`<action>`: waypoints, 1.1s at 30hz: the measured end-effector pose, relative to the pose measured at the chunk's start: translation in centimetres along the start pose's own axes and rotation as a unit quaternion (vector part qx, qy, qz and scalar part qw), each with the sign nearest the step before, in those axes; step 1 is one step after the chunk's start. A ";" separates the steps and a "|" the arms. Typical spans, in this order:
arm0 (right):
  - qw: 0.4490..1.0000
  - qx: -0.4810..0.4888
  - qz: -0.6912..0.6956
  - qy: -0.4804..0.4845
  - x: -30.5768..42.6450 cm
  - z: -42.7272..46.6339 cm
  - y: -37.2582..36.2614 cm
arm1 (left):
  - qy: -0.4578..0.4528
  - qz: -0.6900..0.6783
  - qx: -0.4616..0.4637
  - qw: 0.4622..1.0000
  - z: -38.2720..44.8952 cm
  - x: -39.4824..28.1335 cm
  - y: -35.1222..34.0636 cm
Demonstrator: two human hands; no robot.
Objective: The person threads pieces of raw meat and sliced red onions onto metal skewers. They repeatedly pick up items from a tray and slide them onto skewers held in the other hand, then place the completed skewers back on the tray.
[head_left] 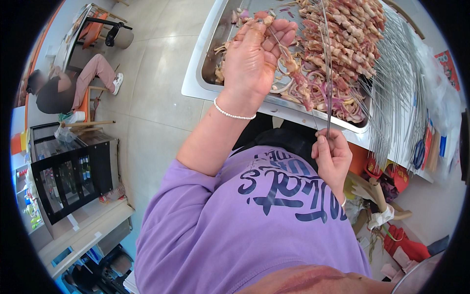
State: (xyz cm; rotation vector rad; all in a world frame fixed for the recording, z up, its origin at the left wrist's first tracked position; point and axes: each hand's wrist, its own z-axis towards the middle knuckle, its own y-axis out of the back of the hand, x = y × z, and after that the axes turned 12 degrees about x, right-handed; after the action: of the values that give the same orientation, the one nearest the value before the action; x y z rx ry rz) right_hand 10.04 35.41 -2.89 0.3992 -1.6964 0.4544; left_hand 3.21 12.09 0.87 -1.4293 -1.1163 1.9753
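My left hand (253, 55), wet and with a pearl-like bracelet at the wrist, is raised over a steel tray (205, 73). Between its thumb and fingers is a small piece of raw meat (268, 20) at the tip of a thin metal skewer (276, 38). Several meat pieces (303, 82) are threaded farther down that skewer. My right hand (333, 152) pinches its lower end, along with some bare metal skewers (328, 92) that point away from me. Beneath lie sliced red onions (341, 104), and loaded meat skewers (341, 36) are piled at the tray's right.
Many bare metal skewers (396, 81) lie right of the tray, near scissors (419, 153) and a clear plastic bag (437, 92). A wooden-legged stool (378, 196) stands below the table. To the left are a seated person (62, 88) and a glass-door drinks cooler (69, 180).
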 end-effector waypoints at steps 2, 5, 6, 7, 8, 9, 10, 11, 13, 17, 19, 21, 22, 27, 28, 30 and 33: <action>1.000 0.001 0.004 0.000 0.0 0.0 0.0 | -0.006 -0.014 0.002 1.000 0.0 0.2 -0.1; 1.000 0.007 0.008 0.004 0.1 0.1 0.0 | 0.000 -0.026 0.004 1.000 -0.4 0.4 -0.2; 1.000 0.003 0.004 0.003 0.2 0.1 0.0 | 0.003 -0.025 0.005 1.000 -0.4 0.4 -0.2; 1.000 0.000 0.000 0.001 0.2 0.1 0.1 | 0.006 -0.023 0.007 1.000 -0.5 0.4 -0.2; 1.000 -0.004 -0.004 0.000 0.2 0.1 0.1 | 0.012 -0.016 0.009 1.000 -0.5 0.3 -0.2; 1.000 -0.005 -0.012 0.004 0.2 0.1 0.2 | 0.016 -0.009 0.012 1.000 -0.6 0.3 -0.1; 1.000 -0.006 -0.019 0.009 0.1 0.1 0.4 | 0.021 -0.002 0.014 1.000 -0.7 0.2 0.1; 1.000 -0.008 -0.026 0.014 0.1 0.1 0.5 | 0.024 0.006 0.016 1.000 -0.7 0.2 0.1; 0.999 -0.012 -0.021 0.020 0.0 0.1 0.6 | 0.031 0.023 0.019 0.999 -0.9 0.1 0.3; 0.999 -0.009 -0.023 0.025 0.0 0.3 0.3 | 0.047 0.043 0.017 0.998 -1.0 0.4 0.4; 0.999 -0.007 -0.018 0.025 -0.1 0.6 0.0 | 0.042 0.039 0.016 0.998 -0.9 0.8 0.6; 1.000 -0.004 -0.008 0.021 0.0 0.8 -0.2 | 0.040 0.034 0.008 0.999 -1.0 0.9 0.2; 1.000 -0.003 -0.008 0.019 0.0 1.0 -0.2 | 0.040 0.031 0.004 0.999 -1.1 0.9 0.1; 1.000 0.012 0.011 0.014 0.9 1.7 -0.5 | 0.075 0.062 0.022 0.995 -1.3 1.1 0.4; 1.000 0.013 0.021 0.004 1.1 1.7 -0.4 | 0.087 0.073 0.020 0.993 -1.4 0.9 0.4; 0.999 0.016 0.030 -0.003 1.2 1.8 -0.3 | 0.096 0.070 0.054 0.991 -1.1 0.3 0.9; 0.999 0.021 0.042 -0.014 1.4 1.8 -0.4 | 0.094 0.040 0.062 0.993 -0.4 -0.1 0.5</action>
State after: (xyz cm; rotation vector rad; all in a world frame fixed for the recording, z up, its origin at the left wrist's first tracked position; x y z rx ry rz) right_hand 8.54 34.12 -1.77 0.3664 -1.7377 0.5488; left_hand 3.65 11.87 0.52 -1.5769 -0.8509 1.8822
